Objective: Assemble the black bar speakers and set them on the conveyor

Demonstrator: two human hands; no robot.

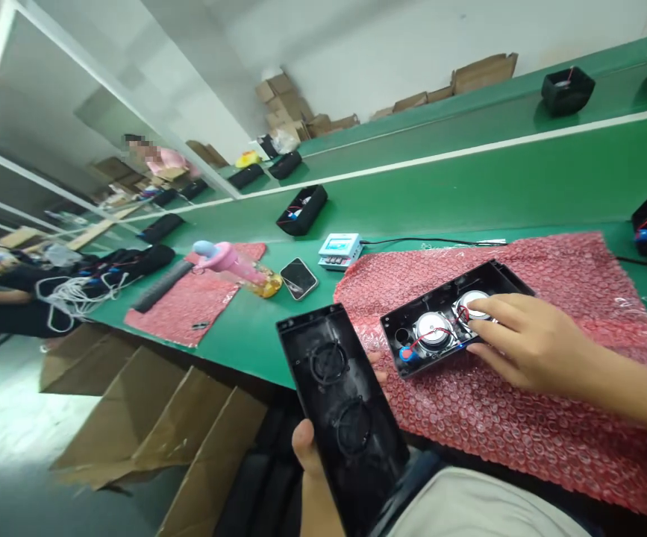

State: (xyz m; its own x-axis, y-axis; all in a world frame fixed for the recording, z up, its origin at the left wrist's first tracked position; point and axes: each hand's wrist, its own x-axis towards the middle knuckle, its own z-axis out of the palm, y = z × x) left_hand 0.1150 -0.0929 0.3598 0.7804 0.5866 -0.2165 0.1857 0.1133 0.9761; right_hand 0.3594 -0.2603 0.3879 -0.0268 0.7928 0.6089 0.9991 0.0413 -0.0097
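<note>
My left hand [312, 451] is closed around a black plastic speaker housing half [337, 395], held tilted at the table's front edge. Two round grilles show inside it, with my thumb on the near side and fingertips beyond the far side. My right hand [530, 339] bends over an open black speaker box [451, 321] lying on pink bubble wrap [569, 410]. Its fingertips touch the right-hand round speaker driver [473, 304], and the thumb lies at the box's near wall. A second driver [433, 330], red wires and a blue-wrapped part [407, 353] sit inside.
Behind are a light-blue meter [339, 251], a phone [299, 279] and a pink-lidded bottle [239, 267]. Black speaker shells [302, 209] stand along the green bench. Cardboard [155, 410] is below at left. A person in pink [169, 160] is at the far left.
</note>
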